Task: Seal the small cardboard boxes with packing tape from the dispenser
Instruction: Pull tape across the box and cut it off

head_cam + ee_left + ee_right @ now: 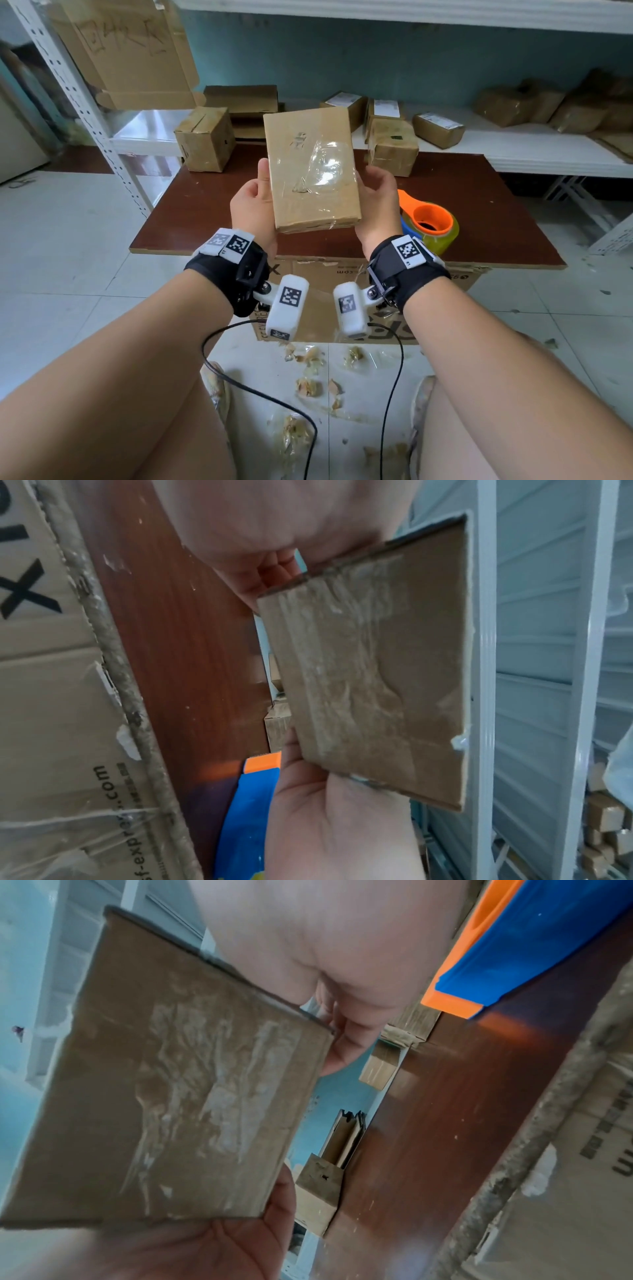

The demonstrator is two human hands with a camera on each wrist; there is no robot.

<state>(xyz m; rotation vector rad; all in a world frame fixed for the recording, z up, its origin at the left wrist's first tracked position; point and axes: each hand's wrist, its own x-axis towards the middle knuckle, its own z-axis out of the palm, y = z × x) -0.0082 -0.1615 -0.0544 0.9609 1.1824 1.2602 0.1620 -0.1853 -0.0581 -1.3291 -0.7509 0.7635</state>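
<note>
A flat cardboard box [312, 169] is held up in the air above the brown desk [212, 202], tilted so its broad face, covered in wrinkled clear tape, looks toward the person. The left hand [253, 205] grips its left edge, thumb lying along the front and the fingers curled behind; the right hand [376, 202] clasps the right edge the same way, thumb on the front near the side. From the left wrist the back of the box [373, 666] shows, rough with old tape, with the left hand [260, 528] above it and the right hand [335, 818] below it, palm cupped under the lower corner. From the right wrist the same box [171, 1085] sits between the right hand [325, 947] and the left hand [192, 1248]. The tape dispenser [428, 222], orange and blue with a roll of clear tape, stands on the desk just right of the right hand, not touched. At the far side of the desk stand two more small taped boxes [205, 138], and other parcels lie on the white shelf [534, 150] behind. Scraps of torn tape litter the floor [68, 240] between the person's knees.
</note>
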